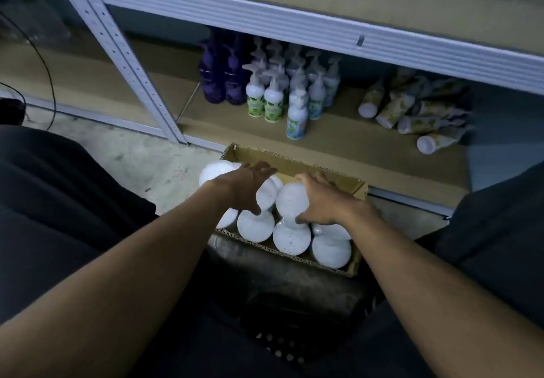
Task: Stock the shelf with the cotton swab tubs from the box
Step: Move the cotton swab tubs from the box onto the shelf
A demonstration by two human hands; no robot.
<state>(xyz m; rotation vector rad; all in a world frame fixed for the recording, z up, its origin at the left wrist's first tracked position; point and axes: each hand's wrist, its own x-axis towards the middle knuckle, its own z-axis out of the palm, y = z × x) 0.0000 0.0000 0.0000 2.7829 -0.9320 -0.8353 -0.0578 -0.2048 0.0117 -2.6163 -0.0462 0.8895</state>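
Two levels of grey metal shelf stand behind an open brown cardboard box packed with round white cotton swab tubs. Upright pump bottles occupy the lower level. Right hand grasps one raised tub; left hand hovers, fingers spread.

Left hand hides tub beneath; purple bottles' labels unreadable

The floor carries the box, just before the shelf. On the shelf stand pump bottles, with more bottles lying toppled at right.
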